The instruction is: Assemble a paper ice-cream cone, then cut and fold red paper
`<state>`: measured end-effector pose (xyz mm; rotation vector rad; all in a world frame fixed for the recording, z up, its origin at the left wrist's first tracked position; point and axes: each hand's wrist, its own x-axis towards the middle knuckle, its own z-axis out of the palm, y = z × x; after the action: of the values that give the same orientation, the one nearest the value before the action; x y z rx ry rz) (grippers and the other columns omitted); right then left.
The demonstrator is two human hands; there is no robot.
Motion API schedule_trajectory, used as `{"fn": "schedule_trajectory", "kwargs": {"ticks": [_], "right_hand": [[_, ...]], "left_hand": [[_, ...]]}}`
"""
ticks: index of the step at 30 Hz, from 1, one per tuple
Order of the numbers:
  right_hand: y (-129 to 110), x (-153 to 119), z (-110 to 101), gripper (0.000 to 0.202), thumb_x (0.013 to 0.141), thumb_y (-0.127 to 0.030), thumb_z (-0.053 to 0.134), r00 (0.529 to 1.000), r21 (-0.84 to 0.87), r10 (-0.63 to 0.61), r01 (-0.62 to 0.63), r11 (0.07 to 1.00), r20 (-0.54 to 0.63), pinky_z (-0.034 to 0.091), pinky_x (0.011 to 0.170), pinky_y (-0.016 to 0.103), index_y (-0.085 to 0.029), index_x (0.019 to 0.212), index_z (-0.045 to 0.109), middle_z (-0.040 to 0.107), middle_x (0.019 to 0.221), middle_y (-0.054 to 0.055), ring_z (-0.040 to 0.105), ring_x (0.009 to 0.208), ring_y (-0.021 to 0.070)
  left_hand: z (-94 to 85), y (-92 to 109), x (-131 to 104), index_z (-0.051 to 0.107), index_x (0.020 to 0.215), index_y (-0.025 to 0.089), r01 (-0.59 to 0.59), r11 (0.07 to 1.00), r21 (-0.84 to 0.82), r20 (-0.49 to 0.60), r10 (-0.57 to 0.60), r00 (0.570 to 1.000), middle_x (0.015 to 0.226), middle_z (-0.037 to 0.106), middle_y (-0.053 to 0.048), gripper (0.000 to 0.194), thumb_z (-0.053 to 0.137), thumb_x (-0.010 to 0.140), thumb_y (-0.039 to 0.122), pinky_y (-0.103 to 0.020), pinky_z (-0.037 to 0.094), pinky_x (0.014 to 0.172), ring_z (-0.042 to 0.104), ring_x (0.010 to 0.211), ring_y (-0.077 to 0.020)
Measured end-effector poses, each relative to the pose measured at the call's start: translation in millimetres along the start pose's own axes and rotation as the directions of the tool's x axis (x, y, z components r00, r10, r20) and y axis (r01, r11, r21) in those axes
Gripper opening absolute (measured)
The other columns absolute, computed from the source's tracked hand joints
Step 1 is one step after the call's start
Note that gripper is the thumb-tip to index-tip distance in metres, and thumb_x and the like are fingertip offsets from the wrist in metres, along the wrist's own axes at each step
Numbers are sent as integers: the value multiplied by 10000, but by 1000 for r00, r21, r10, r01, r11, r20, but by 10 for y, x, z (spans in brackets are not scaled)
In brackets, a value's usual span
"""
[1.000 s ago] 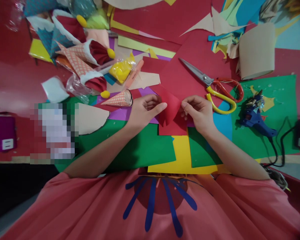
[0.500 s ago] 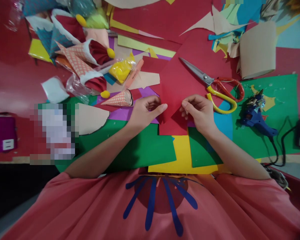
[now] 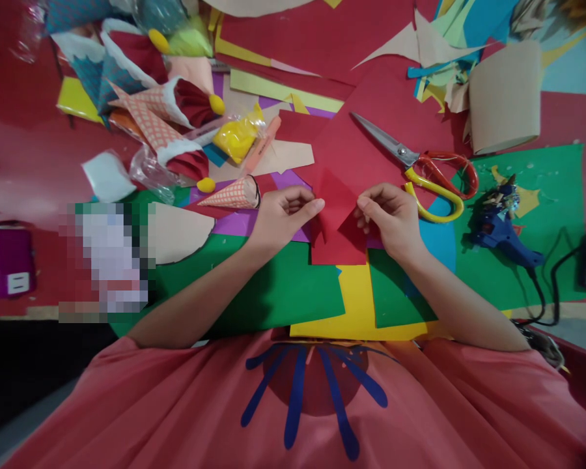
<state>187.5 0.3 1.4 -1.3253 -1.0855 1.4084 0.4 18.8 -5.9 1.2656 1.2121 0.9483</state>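
A piece of red paper stands between my hands, over more red sheets of the same colour. My left hand pinches its left edge between thumb and fingers. On the other side my right hand grips the right edge, its fingers curled under the thumb. The outline of the held piece blends into the red sheets behind it. Scissors with one red and one yellow handle lie beyond my right hand. A small checked paper cone rests just left of my left hand.
A blue glue gun with a cable lies on a green sheet at the right. Behind it is a beige roll. Checked cones with white trim, clay packets and paper scraps crowd the back left. A pale cut-out lies left.
Both hands keep their hold on the red paper. The paper between them has tilted slightly, and my left thumb has shifted a little. Otherwise the scene looks the same.
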Motion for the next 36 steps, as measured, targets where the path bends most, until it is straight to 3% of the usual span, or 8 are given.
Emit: {"fn": "schedule_trajectory", "kwargs": {"ticks": [7,12,20,29,36], "right_hand": [[1,-6,0,311,707,-446,743,1000,32,-4,4,999,13,410,384,160,-186,695,573,610,545,-54,526,420,44],[-13,-12,2,322,709,-473,735,1000,-3,6,-6,1000,17,418,393,169,-194,694,575,608,548,-53,527,426,49],[-14,-18,-1,315,719,-479,728,1000,-28,6,-5,1000,26,423,398,183,-207,694,572,586,546,-52,525,431,57],[-33,-35,-2,359,704,-519,731,998,-28,8,-7,1000,67,433,408,183,-197,694,573,594,549,-46,524,434,55],[-28,-42,-3,351,712,-530,722,999,-54,-29,31,998,39,442,417,191,-213,694,574,600,561,-43,530,446,61]], "left_hand": [[-1,27,0,531,569,179,-19,1000,-15,18,20,1000,526,486,45,344,741,673,430,-193,390,475,442,483,-55],[1,47,18,529,576,179,-23,1000,18,-15,24,1000,554,503,32,420,717,683,539,-200,387,489,456,524,-66],[-5,41,-9,527,584,199,-30,998,57,-7,31,999,525,502,32,396,678,730,534,-227,364,470,446,484,-74],[-12,52,19,447,541,196,-57,998,38,-16,58,998,499,353,51,532,672,671,661,-223,305,441,321,464,-61],[-23,17,27,480,551,208,-47,997,68,-26,49,998,493,339,46,515,661,681,673,-245,294,447,318,467,-77]]}}
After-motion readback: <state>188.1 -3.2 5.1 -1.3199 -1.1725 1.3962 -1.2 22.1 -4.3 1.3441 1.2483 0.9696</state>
